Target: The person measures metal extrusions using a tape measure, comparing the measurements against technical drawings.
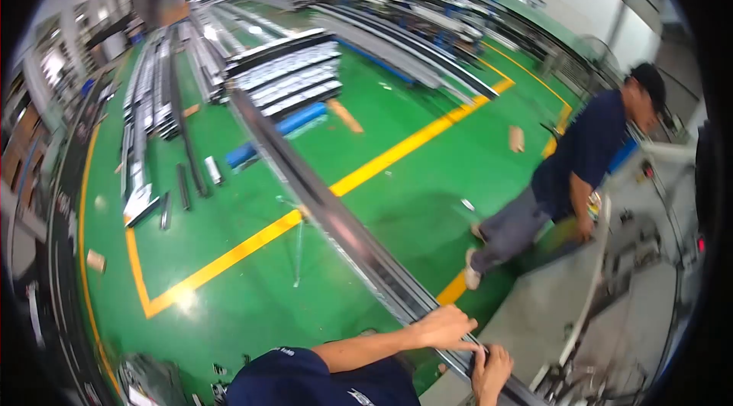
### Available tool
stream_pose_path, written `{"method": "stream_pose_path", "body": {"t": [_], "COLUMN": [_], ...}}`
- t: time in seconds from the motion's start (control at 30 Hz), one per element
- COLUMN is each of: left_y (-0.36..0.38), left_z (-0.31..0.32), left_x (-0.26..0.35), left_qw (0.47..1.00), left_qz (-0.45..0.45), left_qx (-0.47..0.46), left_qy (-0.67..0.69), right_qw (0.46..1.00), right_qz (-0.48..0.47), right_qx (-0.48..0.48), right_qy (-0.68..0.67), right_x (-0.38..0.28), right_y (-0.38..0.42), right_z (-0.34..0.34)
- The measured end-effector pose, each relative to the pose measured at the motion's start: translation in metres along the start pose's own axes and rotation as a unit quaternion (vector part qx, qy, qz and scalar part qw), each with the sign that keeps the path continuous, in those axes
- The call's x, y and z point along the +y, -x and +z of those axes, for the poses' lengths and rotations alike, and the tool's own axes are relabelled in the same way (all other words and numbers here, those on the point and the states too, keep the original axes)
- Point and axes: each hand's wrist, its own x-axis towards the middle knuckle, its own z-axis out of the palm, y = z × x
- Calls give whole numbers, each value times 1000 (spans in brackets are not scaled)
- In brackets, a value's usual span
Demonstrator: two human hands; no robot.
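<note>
A long dark grey metal profile [336, 227] runs diagonally from the stacked bars at the back to below my hands at the bottom right. My left hand [445, 327] lies across its top near the close end, with some fingers stretched out. Just beside it, my right hand [492, 372] is closed on the edge of the profile, its thumb raised along the near face. The two hands almost touch. What lies under the right hand's fingers is hidden.
A co-worker in a dark cap and shirt [580, 146] stands at the right, near a grey machine [611, 307]. Stacked profiles [286, 74], a blue wrapped roll [279, 135] and loose bars [149, 116] lie on the green floor with yellow lines [229, 261]. Racks stand behind.
</note>
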Motion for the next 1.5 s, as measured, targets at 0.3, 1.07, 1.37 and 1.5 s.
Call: {"method": "stream_pose_path", "body": {"t": [0.3, 1.07, 1.37, 1.5], "left_y": [1, -4, -2, -4], "left_z": [-16, -16, -10, -12], "left_x": [7, 18, 13, 9], "left_qw": [1000, 999, 998, 988], "left_qz": [12, 6, 44, 126], "left_qx": [-9, 17, 36, 90], "left_qy": [-26, -40, -20, 13], "right_qw": [993, 991, 924, 889], "right_qz": [14, 27, -59, -55], "right_qx": [114, 122, 331, 401], "right_qy": [-1, -51, -181, -216], "right_x": [-52, -43, -44, -69], "right_y": [0, -2, 9, 35], "right_z": [8, 7, 0, -8]}}
